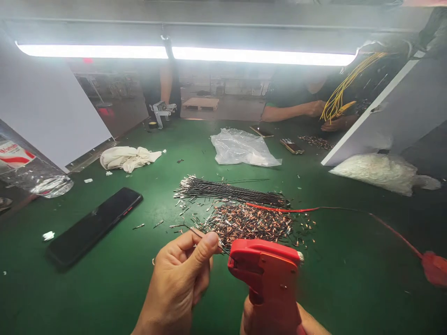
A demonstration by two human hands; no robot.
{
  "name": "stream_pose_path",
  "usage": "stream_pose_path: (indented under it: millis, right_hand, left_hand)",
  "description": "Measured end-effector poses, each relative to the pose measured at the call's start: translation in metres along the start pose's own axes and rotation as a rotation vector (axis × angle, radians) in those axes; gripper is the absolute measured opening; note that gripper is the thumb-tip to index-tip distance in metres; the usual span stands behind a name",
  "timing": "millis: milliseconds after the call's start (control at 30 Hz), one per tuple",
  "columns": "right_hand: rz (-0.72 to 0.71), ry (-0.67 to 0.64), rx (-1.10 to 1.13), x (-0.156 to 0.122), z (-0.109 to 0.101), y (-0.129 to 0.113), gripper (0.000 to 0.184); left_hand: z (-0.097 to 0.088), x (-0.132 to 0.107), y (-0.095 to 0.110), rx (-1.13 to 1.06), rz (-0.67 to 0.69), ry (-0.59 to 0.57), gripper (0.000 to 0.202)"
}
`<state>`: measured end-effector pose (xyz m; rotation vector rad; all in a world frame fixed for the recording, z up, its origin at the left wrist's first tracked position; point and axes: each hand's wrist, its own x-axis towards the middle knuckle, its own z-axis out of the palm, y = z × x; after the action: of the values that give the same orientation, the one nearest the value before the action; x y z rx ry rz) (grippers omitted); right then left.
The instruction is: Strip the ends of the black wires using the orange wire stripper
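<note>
Between thumb and fingertips, my left hand (185, 265) pinches a thin black wire (223, 249). One end of it reaches the nose of a red pistol-shaped tool (263, 265), but whether it has entered is unclear. My right hand (247, 309) is wrapped round that tool's handle and is mostly hidden behind it. Just beyond both hands lies a heap of short black wire scraps with copper-coloured ends (256, 223). Behind the heap rests a bundle of long black wires (230, 190), with metal terminals at its left end.
A phone (96, 225) lies at left, near a white cloth (129, 158). A clear plastic bag (242, 149) is farther back. A red cord (300, 210) crosses to the right, where a filled bag (377, 172) sits. Across the table, a person's hands (316, 109) hold yellow wires (345, 88).
</note>
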<state>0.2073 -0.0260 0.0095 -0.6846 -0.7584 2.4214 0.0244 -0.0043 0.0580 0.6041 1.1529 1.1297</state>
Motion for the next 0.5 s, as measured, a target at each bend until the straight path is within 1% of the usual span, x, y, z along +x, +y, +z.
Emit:
stream_pose_path:
  millis: [100, 200, 300, 400, 500]
  right_hand:
    - [-0.035, -0.027, -0.046, 0.000, -0.010, 0.009, 0.042]
    - [0.004, -0.040, -0.041, 0.002, -0.018, 0.016, 0.040]
    - [0.052, -0.007, 0.016, 0.008, -0.023, 0.024, 0.042]
    - [0.069, 0.012, 0.055, 0.014, -0.028, 0.032, 0.041]
    - [0.055, -0.039, -0.027, 0.012, -0.030, 0.032, 0.039]
  left_hand:
    - [-0.001, -0.002, -0.003, 0.004, 0.019, 0.012, 0.050]
    - [-0.001, -0.003, -0.003, 0.012, 0.038, 0.027, 0.052]
    - [0.000, -0.001, -0.002, 0.008, 0.032, 0.024, 0.053]
    - [0.002, 0.001, 0.000, 0.017, 0.022, 0.006, 0.050]
    - [0.003, 0.001, 0.001, 0.027, 0.013, 0.024, 0.050]
